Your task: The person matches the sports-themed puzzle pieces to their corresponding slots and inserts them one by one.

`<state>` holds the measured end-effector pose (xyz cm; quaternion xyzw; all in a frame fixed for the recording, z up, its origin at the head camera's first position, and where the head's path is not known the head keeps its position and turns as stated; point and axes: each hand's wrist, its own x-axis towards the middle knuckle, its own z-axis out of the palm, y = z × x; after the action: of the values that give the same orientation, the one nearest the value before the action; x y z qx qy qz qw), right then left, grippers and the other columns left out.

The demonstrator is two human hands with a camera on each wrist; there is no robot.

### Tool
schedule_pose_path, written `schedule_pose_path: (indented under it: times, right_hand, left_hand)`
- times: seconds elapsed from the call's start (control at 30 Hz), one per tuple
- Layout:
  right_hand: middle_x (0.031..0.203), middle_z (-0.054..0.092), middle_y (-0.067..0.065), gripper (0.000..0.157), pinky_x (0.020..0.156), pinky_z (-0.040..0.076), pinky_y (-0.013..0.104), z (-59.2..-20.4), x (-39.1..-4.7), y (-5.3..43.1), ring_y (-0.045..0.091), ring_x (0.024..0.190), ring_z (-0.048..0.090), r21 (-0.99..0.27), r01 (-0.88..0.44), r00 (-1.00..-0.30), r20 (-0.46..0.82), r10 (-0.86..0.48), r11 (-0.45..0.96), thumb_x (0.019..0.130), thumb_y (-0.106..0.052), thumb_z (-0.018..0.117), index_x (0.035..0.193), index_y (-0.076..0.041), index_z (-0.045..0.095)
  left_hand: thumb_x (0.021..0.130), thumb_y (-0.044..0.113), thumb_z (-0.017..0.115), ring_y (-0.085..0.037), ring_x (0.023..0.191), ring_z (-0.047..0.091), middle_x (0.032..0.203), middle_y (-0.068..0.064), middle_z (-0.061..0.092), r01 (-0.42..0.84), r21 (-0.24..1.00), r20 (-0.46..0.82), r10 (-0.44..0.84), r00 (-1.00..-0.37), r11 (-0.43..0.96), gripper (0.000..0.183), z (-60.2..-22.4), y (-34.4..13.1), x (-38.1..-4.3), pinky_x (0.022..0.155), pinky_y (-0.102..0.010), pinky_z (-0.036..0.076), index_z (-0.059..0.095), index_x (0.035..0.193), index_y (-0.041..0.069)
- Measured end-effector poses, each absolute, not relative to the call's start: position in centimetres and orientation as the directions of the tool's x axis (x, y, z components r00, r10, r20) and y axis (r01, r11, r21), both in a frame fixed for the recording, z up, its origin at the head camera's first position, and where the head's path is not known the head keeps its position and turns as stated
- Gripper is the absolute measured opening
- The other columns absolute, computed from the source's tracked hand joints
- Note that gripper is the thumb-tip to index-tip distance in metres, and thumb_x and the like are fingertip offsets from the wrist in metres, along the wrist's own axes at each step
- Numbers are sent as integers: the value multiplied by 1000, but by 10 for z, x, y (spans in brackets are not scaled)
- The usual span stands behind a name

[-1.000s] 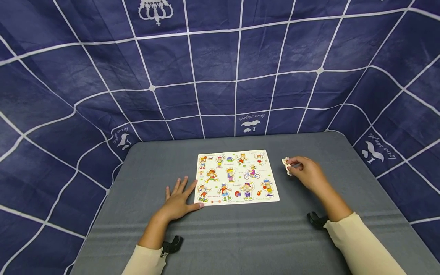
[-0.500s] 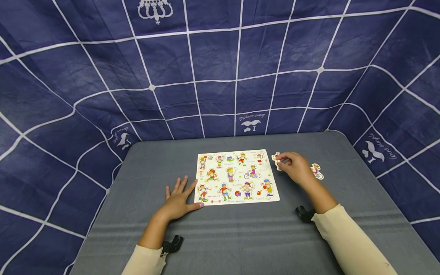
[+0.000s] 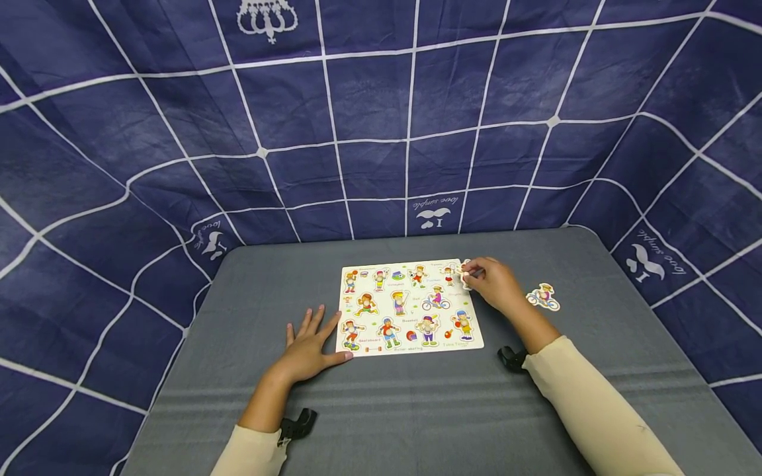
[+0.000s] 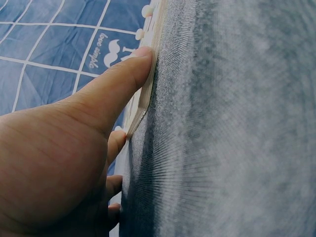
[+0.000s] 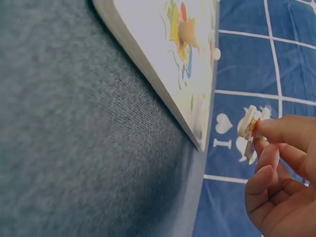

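A white puzzle board (image 3: 446,320) printed with colourful sports figures lies on the grey table. My left hand (image 3: 307,354) has its fingers spread beside the board's left side. The thumb (image 4: 140,64) rests on the near-left edge, as the left wrist view shows. Between thumb and forefinger, my right hand (image 3: 499,287) pinches a small puzzle piece (image 5: 249,129), tilted and raised. In the head view that piece overlaps the board's far-right corner, right by the tennis figure (image 3: 449,276). Fingers hide much of its picture.
A cyclist puzzle piece (image 3: 542,297) lies on the table right of the board. Figures on the board carry small pegs, such as the wooden peg (image 5: 188,32). Blue gridded cloth (image 3: 375,168) encloses the table (image 3: 405,423) at the back and sides.
My right hand has moved left with the pinched puzzle piece, from the table beside the board to its far-right corner. The cyclist piece has come into view behind it. The left hand stays put.
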<state>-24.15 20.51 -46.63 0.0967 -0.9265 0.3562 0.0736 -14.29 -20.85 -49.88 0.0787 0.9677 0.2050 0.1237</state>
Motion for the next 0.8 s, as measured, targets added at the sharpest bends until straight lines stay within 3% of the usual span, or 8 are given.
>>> schedule_pose_path:
  times: [0.8]
  right_hand:
    - [94, 66, 10, 9, 78, 44, 35, -474, -276, 179, 25, 88, 61, -595, -247, -969, 138, -205, 765, 87, -7, 71, 96, -8, 70]
  left_hand:
    - [84, 68, 70, -43, 158, -2, 171, -14, 8, 112, 427, -194, 211, -958, 898, 97, -498, -209, -142, 117, -76, -7, 27, 162, 29]
